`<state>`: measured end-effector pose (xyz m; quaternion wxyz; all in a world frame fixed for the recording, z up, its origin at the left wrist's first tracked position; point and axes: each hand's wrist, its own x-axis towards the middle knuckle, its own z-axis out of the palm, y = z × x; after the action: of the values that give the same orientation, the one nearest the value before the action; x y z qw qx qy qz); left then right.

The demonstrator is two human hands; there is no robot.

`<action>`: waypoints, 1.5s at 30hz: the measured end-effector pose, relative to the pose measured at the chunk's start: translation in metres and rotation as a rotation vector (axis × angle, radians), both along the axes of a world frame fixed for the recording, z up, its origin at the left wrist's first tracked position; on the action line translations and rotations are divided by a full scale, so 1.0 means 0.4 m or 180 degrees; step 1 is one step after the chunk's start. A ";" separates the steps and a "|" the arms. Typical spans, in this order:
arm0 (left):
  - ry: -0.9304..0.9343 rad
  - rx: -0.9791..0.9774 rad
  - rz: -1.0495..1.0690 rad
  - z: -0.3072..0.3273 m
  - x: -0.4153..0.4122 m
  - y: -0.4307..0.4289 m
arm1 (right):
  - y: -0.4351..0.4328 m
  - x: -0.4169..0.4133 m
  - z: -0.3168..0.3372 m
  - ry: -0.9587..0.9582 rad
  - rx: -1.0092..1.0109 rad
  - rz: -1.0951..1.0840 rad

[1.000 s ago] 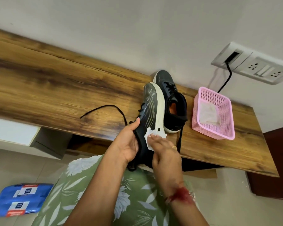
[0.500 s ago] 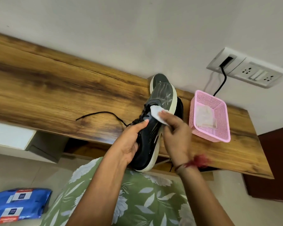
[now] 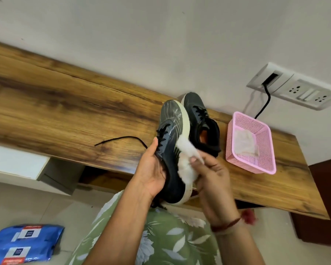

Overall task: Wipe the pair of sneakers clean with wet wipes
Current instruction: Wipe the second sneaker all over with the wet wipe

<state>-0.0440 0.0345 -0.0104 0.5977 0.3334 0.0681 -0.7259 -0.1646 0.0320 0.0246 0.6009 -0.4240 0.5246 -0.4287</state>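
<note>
Sneakers counted: two, both dark with white soles. Of these, the held sneaker (image 3: 170, 129) raised above the near edge of the wooden table (image 3: 65, 111), toe up toward the wall, heel hanging past that edge over a green floral garment (image 3: 161, 245). Gripped at the laced upper by the left hand (image 3: 151, 173), fingers curled under it, thumb lying along the eyelets. Behind it, the second sneaker (image 3: 203, 121) standing on the table, toe close to the wall, orange lining showing. Wipes in use: one bunched white wet wipe (image 3: 185, 161), pinched in the curled fingers of the right hand (image 3: 212, 175) and pressed to the white sole edge near mid-length. One red thread bracelet (image 3: 229, 225) on that wrist. One loose black lace (image 3: 120, 139) trailing left from the held sneaker across the wood. One pink basket (image 3: 230, 138) on the table right of the pair, apart from them, with crumpled used wipes (image 3: 245, 142) inside; number not countable. Two blue packs (image 3: 25, 243) on the floor at lower left, side by side, each with a white-and-red label; print too blurred to read. One wall socket panel (image 3: 294, 88), one black cable (image 3: 266, 102) plugged in, dropping behind the basket. Broad run of tabletop showing left of the lace; narrower strip between basket and right end.
</note>
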 end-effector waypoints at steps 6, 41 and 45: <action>0.0212 0.0116 -0.0212 0.004 -0.044 0.005 | -0.112 0.033 0.005 0.1829 -0.1482 0.0201; -0.0034 0.0465 0.0065 0.015 -0.023 0.003 | -0.090 0.011 -0.022 0.1475 -0.1191 -0.0048; 0.0159 0.0451 -0.0030 0.005 -0.023 0.007 | -0.124 0.037 -0.081 0.2480 -0.1709 0.0267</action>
<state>-0.0532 0.0374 -0.0084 0.5673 0.3569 0.1327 -0.7301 -0.1498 -0.0178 -0.0076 0.2453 -0.7144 0.5640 -0.3335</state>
